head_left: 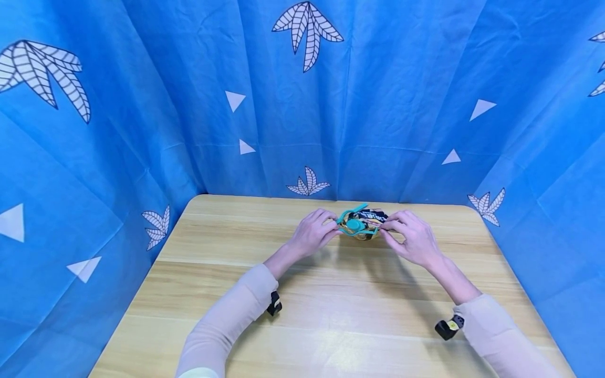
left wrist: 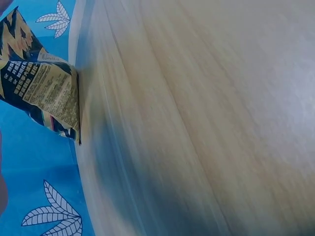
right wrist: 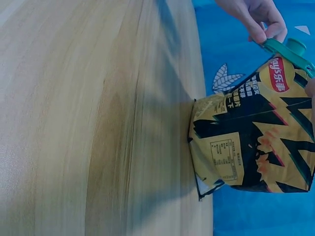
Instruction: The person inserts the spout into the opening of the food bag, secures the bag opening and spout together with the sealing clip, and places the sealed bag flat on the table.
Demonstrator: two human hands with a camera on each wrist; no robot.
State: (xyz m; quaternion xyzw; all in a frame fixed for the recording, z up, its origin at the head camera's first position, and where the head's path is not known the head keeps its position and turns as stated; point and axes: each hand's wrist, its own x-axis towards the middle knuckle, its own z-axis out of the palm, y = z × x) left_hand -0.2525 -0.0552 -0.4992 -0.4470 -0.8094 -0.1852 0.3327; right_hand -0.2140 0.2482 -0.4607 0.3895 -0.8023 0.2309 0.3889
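Observation:
A black and gold Lay's chip bag (right wrist: 231,132) stands upright on the table, its printed side facing the right wrist camera. Across its top lies a teal bag clip (head_left: 368,231) with a round cap (head_left: 354,225); in the head view its two arms spread apart toward the right. My left hand (head_left: 314,231) pinches the clip's left end. My right hand (head_left: 413,237) pinches at the bag's top right corner, fingertips right by the clip's right end. In the left wrist view the bag (left wrist: 44,91) shows at the left edge, while the hands are mostly cut off.
The wooden table (head_left: 302,294) has rounded far corners, and the bag stands near its far edge. A blue curtain (head_left: 387,105) with leaf and triangle prints surrounds the table at the back and both sides. Dark wrist cameras (head_left: 449,326) sit on both sleeves.

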